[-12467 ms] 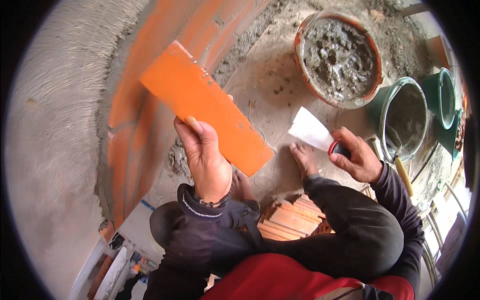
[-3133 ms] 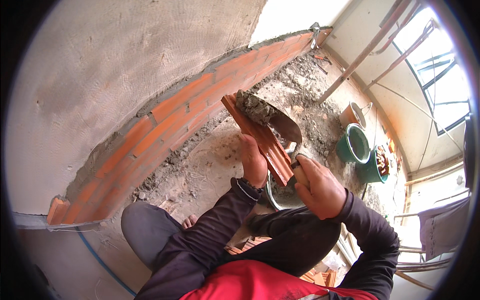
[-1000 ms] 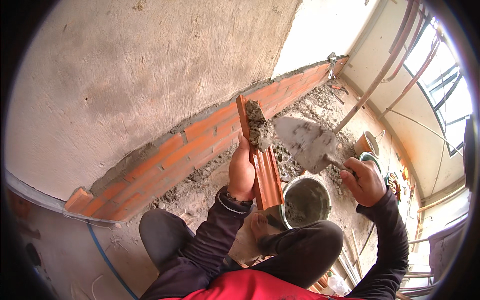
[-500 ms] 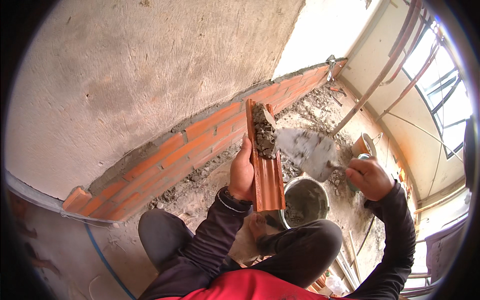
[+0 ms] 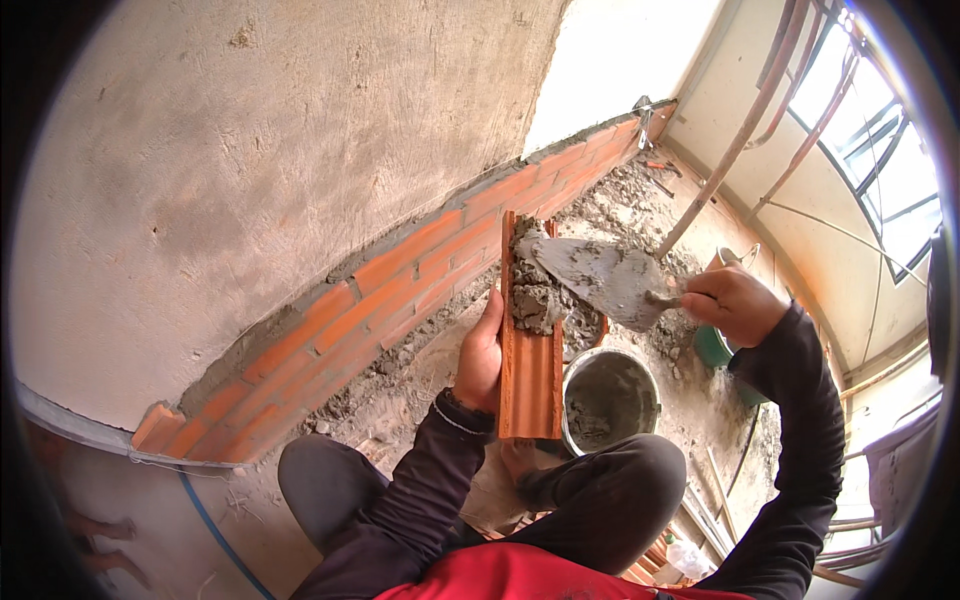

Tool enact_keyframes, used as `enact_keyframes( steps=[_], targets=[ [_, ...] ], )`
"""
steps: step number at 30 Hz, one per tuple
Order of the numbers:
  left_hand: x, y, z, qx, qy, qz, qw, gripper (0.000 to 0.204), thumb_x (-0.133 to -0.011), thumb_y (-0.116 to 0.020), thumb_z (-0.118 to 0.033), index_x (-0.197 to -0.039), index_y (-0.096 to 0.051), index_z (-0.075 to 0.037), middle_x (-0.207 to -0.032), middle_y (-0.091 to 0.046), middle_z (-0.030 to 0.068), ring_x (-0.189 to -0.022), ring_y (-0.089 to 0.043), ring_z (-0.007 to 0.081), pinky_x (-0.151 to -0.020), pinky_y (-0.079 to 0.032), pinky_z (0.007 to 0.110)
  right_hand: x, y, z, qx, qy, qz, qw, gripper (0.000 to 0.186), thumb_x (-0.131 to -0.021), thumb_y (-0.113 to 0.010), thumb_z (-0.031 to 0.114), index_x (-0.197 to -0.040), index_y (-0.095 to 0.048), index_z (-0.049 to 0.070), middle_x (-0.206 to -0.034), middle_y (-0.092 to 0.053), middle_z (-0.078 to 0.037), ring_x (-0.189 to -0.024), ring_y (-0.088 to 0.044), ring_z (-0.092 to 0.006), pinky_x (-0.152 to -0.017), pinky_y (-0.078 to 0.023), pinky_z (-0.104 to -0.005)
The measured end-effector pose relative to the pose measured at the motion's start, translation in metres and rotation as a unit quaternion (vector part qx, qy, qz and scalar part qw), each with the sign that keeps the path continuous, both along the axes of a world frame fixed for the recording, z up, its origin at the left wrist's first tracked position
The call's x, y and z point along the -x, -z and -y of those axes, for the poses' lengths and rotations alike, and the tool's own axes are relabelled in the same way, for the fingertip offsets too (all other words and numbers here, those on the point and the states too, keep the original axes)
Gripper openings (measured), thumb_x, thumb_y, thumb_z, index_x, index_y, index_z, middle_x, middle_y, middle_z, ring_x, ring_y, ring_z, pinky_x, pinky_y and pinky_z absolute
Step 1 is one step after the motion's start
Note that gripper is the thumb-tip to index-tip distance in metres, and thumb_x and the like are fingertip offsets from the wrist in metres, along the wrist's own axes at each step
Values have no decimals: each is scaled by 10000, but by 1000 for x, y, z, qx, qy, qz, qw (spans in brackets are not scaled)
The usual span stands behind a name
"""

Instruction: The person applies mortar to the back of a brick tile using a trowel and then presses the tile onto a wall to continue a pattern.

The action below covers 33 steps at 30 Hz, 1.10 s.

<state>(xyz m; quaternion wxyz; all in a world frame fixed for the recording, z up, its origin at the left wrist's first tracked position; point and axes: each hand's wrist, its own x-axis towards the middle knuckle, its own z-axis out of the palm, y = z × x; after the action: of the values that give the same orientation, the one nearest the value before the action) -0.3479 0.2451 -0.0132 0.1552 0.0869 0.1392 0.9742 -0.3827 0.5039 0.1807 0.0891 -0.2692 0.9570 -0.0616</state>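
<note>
My left hand grips a long orange ribbed clay brick by its left edge, holding it up in front of my knees. Grey wet mortar lies in a lumpy heap over the brick's far half. My right hand is closed round the handle of a mortar-smeared trowel. The trowel's tip meets the mortar near the far end of the brick. Just below and right of the brick stands a bucket with mortar inside.
A low course of orange brickwork runs along the foot of the plastered wall. Mortar crumbs litter the floor beside it. A green bucket stands below my right hand. A long pole leans at the right.
The trowel has shifted left and its blade now lies over the mortar at the brick's far end. The mortar heap looks more spread. The brick sits slightly lower in view.
</note>
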Motion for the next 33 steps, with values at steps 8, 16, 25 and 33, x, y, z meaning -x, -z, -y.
enact_keyframes(
  steps=[8,16,25,33],
  targets=[
    [5,5,6,43,7,-34,998,533,-1049,-309,-480,-1287,-517,-51,-1091,-642,93,-934,-652,201,-818,-552,362,5,-13,4,30,32,2,999,273,-914,-558,227,-835,-657,-15,-644,-557,-197,-610,-550,-355,-629,-452,-429],
    [10,15,7,40,-4,-7,999,536,-1044,-326,-486,-1295,-510,-49,-1104,-644,101,-921,-656,216,-801,-558,368,-5,-21,-2,37,69,71,994,271,-917,-556,203,-801,-630,-31,-630,-554,-170,-579,-533,-293,-605,-437,-408],
    [12,14,9,-12,-16,-8,1000,546,-1047,-329,-469,-1363,-471,-48,-1273,-584,116,-1152,-579,256,-1000,-475,423,-34,38,6,23,-17,85,996,296,-941,-548,247,-787,-624,5,-654,-570,-207,-634,-573,-404,-635,-456,-478],
    [14,12,20,-84,54,5,995,532,-1046,-306,-439,-1398,-436,-62,-1285,-587,162,-1059,-647,345,-800,-596,532,-22,45,-13,138,37,111,984,258,-941,-539,179,-788,-610,-15,-593,-508,-174,-553,-520,-346,-584,-424,-434]
  ],
)
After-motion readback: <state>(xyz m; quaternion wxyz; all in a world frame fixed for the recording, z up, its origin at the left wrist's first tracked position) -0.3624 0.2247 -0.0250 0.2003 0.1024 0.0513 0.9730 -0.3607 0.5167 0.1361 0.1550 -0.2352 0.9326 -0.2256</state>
